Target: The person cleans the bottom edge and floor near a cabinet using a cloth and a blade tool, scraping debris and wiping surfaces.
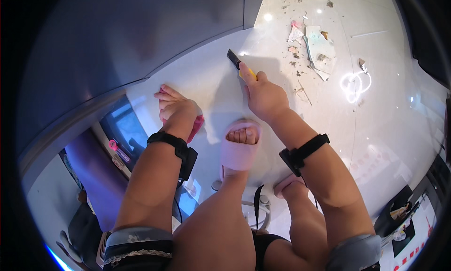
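Note:
My right hand (269,94) grips a yellow-handled scraper (233,57), its dark flat blade pointing up and left over the glossy pale floor (211,73). The forefinger lies stretched along the handle. To the left, my left hand (176,107) is closed around a pinkish-red cloth (196,128), most of it hidden under the palm and wrist. This hand is close to the base of a dark cabinet panel (151,34). Right of the scraper, dusty debris lies around a torn piece of pale packaging (319,47).
Along the far left runs the dark panel's lower edge. A thin white stick (370,34) and a small wrapper (362,64) lie on the floor. Below my hands are my feet in pink slippers (239,154). A black bin (394,204) stands at lower right.

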The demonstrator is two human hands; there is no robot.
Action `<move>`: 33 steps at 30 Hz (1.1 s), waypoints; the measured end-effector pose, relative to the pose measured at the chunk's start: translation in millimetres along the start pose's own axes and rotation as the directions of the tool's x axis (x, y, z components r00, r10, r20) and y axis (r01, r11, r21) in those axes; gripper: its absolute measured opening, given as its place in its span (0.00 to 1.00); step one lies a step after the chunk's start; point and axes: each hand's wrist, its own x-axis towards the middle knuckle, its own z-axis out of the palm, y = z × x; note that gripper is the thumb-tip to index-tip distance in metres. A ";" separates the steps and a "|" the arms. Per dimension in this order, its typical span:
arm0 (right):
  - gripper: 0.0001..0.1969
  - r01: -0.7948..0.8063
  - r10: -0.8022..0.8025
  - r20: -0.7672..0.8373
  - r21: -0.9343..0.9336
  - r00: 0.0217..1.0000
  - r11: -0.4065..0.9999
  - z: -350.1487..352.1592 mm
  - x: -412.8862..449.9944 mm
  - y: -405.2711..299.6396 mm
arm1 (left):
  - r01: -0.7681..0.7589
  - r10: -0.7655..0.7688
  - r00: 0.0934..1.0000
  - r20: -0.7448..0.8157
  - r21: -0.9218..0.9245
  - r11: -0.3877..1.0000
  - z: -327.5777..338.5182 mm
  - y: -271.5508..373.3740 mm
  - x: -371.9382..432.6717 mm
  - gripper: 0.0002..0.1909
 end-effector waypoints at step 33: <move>0.25 0.099 -0.047 -0.133 0.423 0.990 0.901 21.7 7.7 17.2 | 0.021 -0.020 0.999 -0.041 0.024 1.000 1.9 5.7 -3.4 0.64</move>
